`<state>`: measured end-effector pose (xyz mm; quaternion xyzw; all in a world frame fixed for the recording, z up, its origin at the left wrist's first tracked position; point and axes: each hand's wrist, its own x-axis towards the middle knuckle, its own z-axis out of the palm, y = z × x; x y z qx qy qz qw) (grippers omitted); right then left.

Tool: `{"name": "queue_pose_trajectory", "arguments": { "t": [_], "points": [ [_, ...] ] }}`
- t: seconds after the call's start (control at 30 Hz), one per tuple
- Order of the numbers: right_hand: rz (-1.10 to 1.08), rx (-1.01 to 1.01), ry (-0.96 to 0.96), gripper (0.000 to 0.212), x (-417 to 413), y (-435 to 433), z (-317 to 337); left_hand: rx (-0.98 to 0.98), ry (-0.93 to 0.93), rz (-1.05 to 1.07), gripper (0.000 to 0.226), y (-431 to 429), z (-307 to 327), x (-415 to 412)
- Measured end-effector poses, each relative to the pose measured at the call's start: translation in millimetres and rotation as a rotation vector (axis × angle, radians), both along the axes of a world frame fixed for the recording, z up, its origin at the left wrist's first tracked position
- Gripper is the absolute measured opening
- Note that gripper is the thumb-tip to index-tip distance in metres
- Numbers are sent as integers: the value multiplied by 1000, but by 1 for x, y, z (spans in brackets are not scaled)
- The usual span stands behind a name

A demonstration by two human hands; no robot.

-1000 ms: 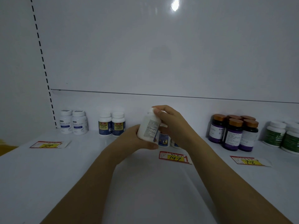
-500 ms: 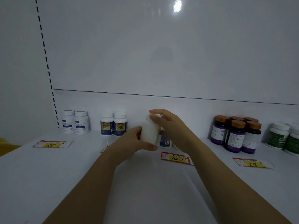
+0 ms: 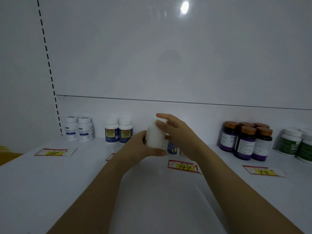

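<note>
Head view: the left hand (image 3: 138, 146) is wrapping its fingers round the body of the small white round plastic bottle (image 3: 155, 137), and the right hand (image 3: 179, 132) is clamping its fingers (image 3: 163, 116) on the cap end. The bottle is sitting nearly upright between both sets of fingers, above the white shelf (image 3: 152, 191). It is probably light, rigid and smooth, so a grip round the mid-body should best resist slipping.

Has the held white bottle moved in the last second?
Yes: the white bottle turned, label now hidden, yet stays up-left of the 147 price tag.
</note>
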<state>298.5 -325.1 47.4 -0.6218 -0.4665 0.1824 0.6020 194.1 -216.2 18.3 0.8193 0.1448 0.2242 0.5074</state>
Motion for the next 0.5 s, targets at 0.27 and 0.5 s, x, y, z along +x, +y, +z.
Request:
{"name": "queue_pose_trajectory", "arguments": {
  "t": [0.27, 0.5],
  "points": [
    [-10, 54, 63, 33, 8, -7, 2, -50, 32, -111, 40, 0, 0, -4],
    [-34, -30, -59, 43, 0, -6, 5, 54, 0, 35, 53, 1, -1, -2]
  ]
}}
